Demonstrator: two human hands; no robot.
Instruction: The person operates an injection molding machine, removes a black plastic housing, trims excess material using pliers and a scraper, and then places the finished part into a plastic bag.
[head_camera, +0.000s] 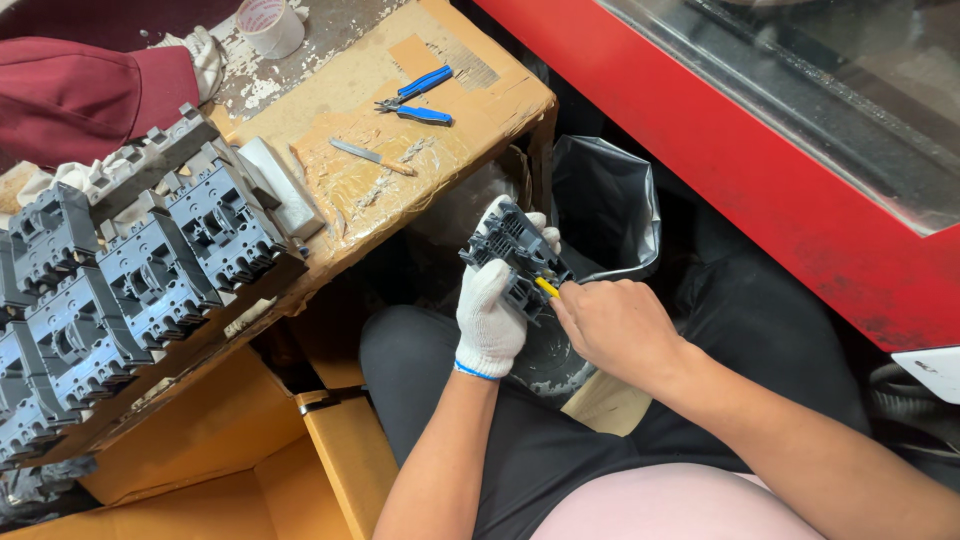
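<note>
Left hand (490, 315) in a white knit glove, raised with fingers curled closed in a grip. Right hand (615, 325) bare, fingers pinched together, just beside the left. Both forearms bare, angled inward.

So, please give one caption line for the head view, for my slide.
Gloved left hand holds a grey plastic part; bare right hand works a yellow-handled tool into it.

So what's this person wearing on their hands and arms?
The left hand wears a white knitted work glove with a thin blue band at the cuff. The right hand is bare, with no glove. Both forearms are uncovered: no sleeves, watch or bracelet show.
</note>
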